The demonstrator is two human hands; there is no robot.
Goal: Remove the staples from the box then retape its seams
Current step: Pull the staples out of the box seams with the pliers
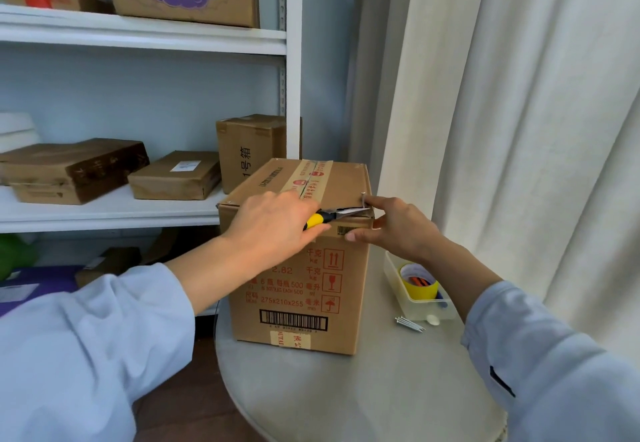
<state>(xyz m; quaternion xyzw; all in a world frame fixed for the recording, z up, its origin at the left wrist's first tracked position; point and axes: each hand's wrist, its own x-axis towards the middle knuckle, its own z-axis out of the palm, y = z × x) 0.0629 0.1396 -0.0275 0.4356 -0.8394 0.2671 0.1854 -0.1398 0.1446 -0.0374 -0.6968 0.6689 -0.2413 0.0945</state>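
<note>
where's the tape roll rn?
Head view, right side: the yellow tape roll stands in the clear plastic bin on the round table, right of the box.

My matt brown cardboard box (298, 268) wears glossy tape (313, 175); my pliers (332, 216) have shiny metal tips, smooth yellow plastic handles.

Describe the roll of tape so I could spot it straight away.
Start at the tall cardboard box on the round grey table. Just right of it sits a clear plastic tray, and the tape roll stands in it. It is bright yellow, unlike the loose silver nails lying on the table in front of the tray.
</note>
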